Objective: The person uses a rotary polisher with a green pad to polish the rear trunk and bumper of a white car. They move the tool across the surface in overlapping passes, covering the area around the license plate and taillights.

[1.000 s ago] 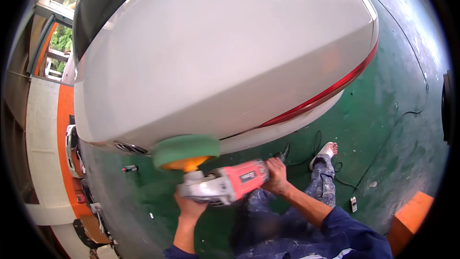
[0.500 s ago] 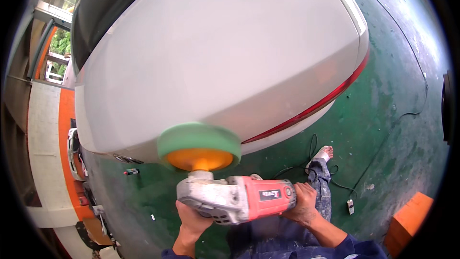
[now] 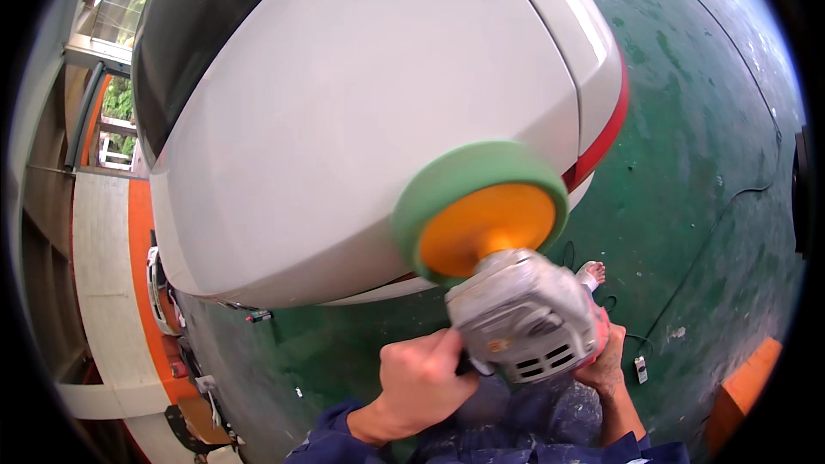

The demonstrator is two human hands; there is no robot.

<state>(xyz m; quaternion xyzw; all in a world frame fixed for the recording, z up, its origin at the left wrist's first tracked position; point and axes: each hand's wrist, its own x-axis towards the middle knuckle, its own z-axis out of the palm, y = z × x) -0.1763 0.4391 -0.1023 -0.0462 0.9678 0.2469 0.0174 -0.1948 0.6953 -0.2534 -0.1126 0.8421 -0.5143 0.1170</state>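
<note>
Both my hands hold a red and silver electric polisher (image 3: 524,314) in front of a white car (image 3: 361,112). My left hand (image 3: 427,382) is closed at the side of its scuffed metal head, around what seems a dark side handle, mostly hidden. My right hand (image 3: 608,363) wraps the red body at the rear; the machine's head partly covers it. A green foam pad (image 3: 447,176) on an orange backing plate (image 3: 485,228) lies against the car's panel edge, beside the red tail light (image 3: 601,150).
A black cord (image 3: 730,198) runs over the green floor at the right to a white power socket (image 3: 641,369). An orange block (image 3: 743,395) stands at the lower right. Shelving and loose items (image 3: 202,412) line the left. A small bottle (image 3: 259,316) lies under the car's edge.
The polisher has moved right and up along the car's edge, toward the tail light, and turned so its head faces me more. Both hands travelled with it; the view has shifted.
</note>
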